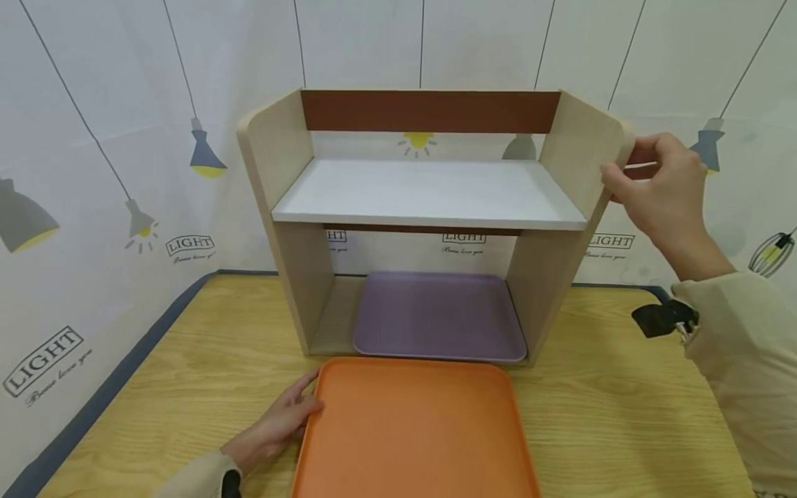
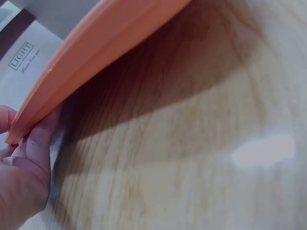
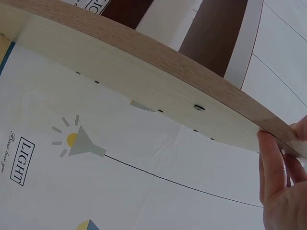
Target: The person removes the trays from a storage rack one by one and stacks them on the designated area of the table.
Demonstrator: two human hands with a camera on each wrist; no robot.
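My left hand grips the far left corner of an orange tray, thumb on top and fingers beneath. In the left wrist view the tray's underside is tilted over the table, with shadow below it. My right hand pinches the front edge of the right side panel of a small two-tier shelf, near its top. A purple tray lies on the shelf's bottom tier, behind the orange tray's far edge. The white upper tier bears nothing.
The shelf stands on a wood-grain table with a dark blue border. Behind and to the left rises a white backdrop printed with lamps and lettering. A black strap piece sticks out from the right sleeve.
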